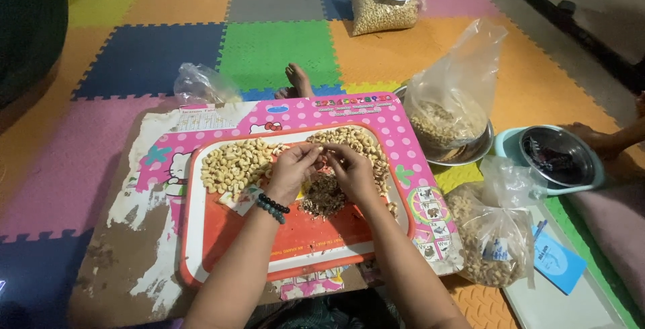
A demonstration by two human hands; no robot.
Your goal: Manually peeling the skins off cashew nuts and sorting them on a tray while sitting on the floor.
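Observation:
Both my hands meet over an orange tray [316, 238] with a white rim, set on a small pink table [396, 124]. My left hand [290, 170], with a dark bead bracelet on the wrist, and my right hand [353, 168] pinch one pale nut [324, 151] between their fingertips. A heap of pale peeled nuts [235, 161] lies at the tray's left. More nuts [356, 139] lie at its upper right. Under my hands sits a pile of brown skins [324, 196].
A clear bag of nuts stands in a metal bowl [447, 120] to the right. A second bag [494, 241] rests on a white tray. An empty steel bowl [556, 154] sits in a teal one near another person's hand [591, 137]. Another nut bag [383, 8] lies far back on the coloured foam mats.

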